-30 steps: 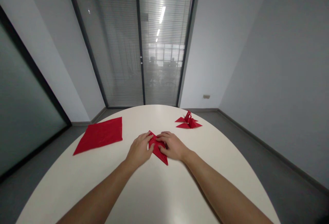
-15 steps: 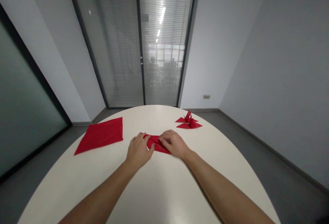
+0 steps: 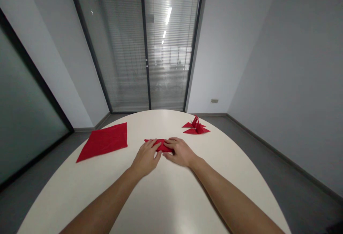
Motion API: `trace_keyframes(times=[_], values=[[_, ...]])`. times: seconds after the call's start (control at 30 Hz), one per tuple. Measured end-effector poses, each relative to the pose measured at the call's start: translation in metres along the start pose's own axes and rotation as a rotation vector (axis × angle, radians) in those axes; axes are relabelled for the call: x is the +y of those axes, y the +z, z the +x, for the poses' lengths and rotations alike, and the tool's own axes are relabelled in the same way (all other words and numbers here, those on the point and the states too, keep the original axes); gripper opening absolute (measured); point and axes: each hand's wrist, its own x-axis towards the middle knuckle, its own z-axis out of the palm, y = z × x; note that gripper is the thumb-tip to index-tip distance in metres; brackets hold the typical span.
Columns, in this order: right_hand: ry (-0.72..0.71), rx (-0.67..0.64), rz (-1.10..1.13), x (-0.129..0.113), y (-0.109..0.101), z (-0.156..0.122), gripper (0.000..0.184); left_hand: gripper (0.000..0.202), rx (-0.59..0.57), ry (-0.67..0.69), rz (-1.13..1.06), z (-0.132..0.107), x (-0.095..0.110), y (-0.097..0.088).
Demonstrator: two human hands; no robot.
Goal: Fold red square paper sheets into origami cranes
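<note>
A folded piece of red paper (image 3: 164,146) lies on the table between my hands. My left hand (image 3: 146,156) rests on its left part, fingers spread over the paper and thumb apart near the close edge. Across the right part lies my right hand (image 3: 182,151), its fingers stretched out over the paper and its thumb on the near side. Both hands cover much of the paper, so its full outline is hidden. A thin red tip sticks out beyond my left fingertips.
On the left of the round white table (image 3: 160,198) lies a flat red paper sheet (image 3: 105,141). Two folded red paper cranes (image 3: 197,129) stand close together at the far right. Behind the table are glass panels with blinds (image 3: 128,66).
A long flap of the paper has been folded over, making it narrower. My right fingers have gone from a pinch to lying stretched across it. My left hand has barely moved.
</note>
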Motion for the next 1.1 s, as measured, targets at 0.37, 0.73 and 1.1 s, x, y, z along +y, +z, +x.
trace_keyframes(times=[0.37,0.73,1.1], values=[[0.069,0.039,-0.02,0.009,0.002,-0.001,0.026,0.038,-0.012,-0.073,0.134,0.001,0.004,-0.005],[0.153,0.1,-0.03,0.012,0.007,0.0,0.021,0.03,0.032,-0.02,0.054,0.001,0.004,-0.008],[0.078,0.091,0.061,0.007,0.0,0.0,0.01,0.016,0.03,-0.056,-0.027,0.002,0.011,-0.015]])
